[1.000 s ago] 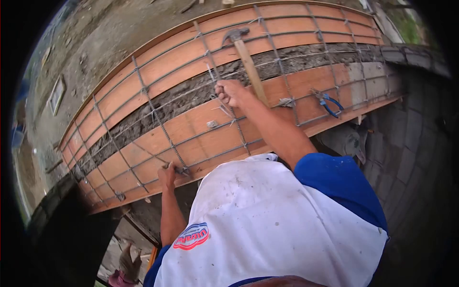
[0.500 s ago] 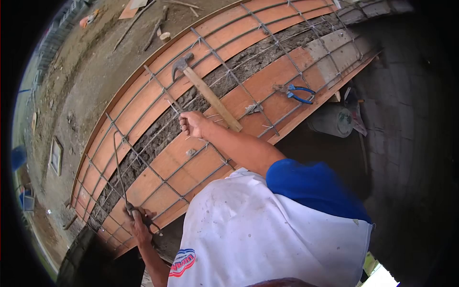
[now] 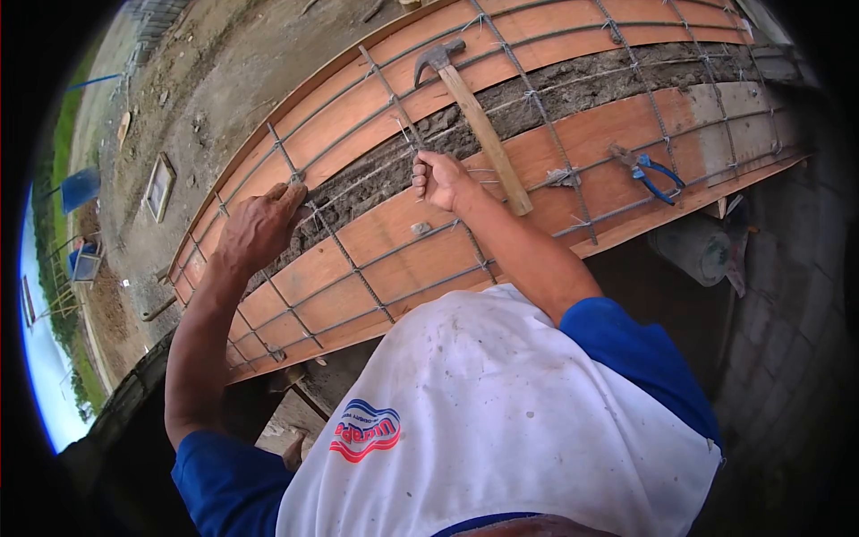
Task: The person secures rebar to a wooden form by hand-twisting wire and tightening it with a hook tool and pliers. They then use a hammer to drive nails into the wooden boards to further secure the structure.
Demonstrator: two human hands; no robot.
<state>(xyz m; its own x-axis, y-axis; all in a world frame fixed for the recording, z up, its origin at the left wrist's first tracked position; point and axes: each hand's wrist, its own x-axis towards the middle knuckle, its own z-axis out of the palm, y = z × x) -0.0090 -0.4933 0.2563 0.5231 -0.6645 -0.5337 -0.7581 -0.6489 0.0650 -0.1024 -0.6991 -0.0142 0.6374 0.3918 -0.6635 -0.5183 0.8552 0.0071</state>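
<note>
My left hand is at the upper left of the steel bar grid, its fingers curled down against a reinforcing bar near a crossing. What those fingers hold, if anything, is hidden. In my closed right hand are thin tie wires, their ends sticking out above the fist. Right of that hand lies a claw hammer, its wooden handle slanting across the bars. Farther right, blue-handled pliers rest on the grid. Small wire ties mark several bar crossings.
Orange-brown boards lie beneath the grid, with a strip of rough wet-looking concrete between them. A greyish bucket lies below the right edge. Dirt ground with a wooden frame spreads beyond.
My left hand has moved up from the near lower-left edge to the upper side of the grid. The view has shifted left, and my right hand keeps its grip on the wires.
</note>
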